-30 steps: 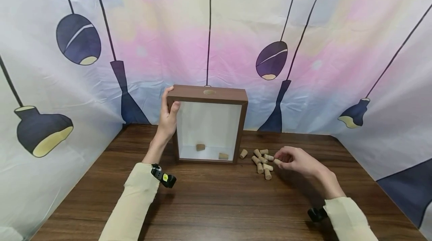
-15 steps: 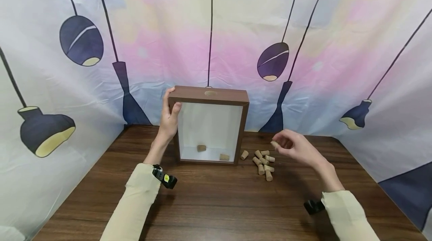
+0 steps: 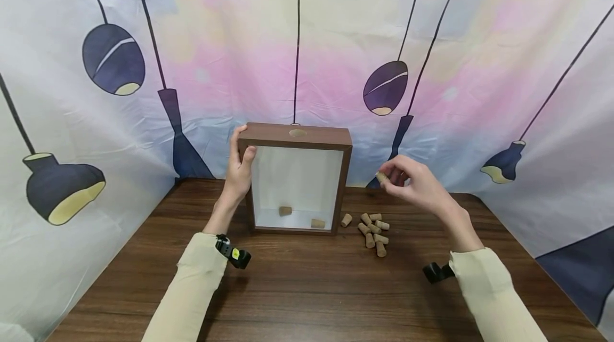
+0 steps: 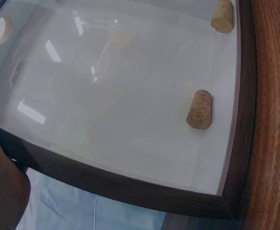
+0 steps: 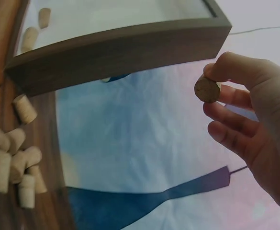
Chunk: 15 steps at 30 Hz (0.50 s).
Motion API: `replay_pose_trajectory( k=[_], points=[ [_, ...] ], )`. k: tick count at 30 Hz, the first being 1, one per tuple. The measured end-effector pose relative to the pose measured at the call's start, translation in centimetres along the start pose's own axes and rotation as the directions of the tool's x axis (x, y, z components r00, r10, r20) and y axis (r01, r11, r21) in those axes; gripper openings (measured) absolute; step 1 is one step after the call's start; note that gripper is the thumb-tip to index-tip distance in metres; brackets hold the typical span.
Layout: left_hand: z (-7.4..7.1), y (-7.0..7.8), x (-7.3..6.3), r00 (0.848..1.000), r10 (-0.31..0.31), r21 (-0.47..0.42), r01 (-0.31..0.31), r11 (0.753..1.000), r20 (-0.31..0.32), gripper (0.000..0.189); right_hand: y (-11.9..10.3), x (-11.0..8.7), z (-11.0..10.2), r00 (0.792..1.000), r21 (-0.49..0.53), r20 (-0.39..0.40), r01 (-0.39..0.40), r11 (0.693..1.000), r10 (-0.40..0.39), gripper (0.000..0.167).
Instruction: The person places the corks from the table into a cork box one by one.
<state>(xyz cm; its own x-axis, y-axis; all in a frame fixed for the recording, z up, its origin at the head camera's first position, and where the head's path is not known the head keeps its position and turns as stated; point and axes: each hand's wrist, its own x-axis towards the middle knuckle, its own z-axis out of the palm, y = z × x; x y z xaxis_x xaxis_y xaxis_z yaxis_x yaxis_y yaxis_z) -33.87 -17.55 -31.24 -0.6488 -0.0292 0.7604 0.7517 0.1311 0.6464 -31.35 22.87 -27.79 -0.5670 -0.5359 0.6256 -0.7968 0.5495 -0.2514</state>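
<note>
A brown wooden shadow box (image 3: 346,182) with a clear front and a round hole (image 3: 297,132) in its top stands upright on the table. My left hand (image 3: 238,171) grips its upper left side, thumb on the front and fingers behind. Two corks lie inside on the floor of the box, one cork (image 4: 200,109) towards the left and another cork (image 4: 222,17) towards the right. Up in the air to the right of the box, my right hand (image 3: 413,182) pinches a cork (image 5: 207,89) between thumb and fingers, apart from the box.
Several loose corks (image 3: 374,227) lie in a heap on the dark wood table (image 3: 307,288), right of the box. A single cork (image 3: 346,219) lies closer to the box's side. Behind the table hangs a cloth backdrop (image 3: 268,38) printed with lamps.
From beside the heap, my right hand has lifted a cork up and slightly left. My left hand keeps its grip on the box, which stays in place.
</note>
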Motion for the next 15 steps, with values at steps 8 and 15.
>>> replay_pose_trajectory(
  k=[8, 15],
  points=[
    [0.0, 0.0, 0.1, 1.000, 0.019, -0.008, -0.019, 1.000, 0.000, 0.065, -1.7, 2.5, -1.1, 0.997, -0.024, -0.012, 0.079, 0.997, -0.080, 0.024],
    [0.0, -0.1, 0.0, 1.000, 0.010, -0.017, -0.010, 1.000, 0.000, 0.064, -3.3, 5.1, -1.8, 0.993, -0.050, -0.012, 0.117, 0.992, -0.118, 0.024]
  ],
)
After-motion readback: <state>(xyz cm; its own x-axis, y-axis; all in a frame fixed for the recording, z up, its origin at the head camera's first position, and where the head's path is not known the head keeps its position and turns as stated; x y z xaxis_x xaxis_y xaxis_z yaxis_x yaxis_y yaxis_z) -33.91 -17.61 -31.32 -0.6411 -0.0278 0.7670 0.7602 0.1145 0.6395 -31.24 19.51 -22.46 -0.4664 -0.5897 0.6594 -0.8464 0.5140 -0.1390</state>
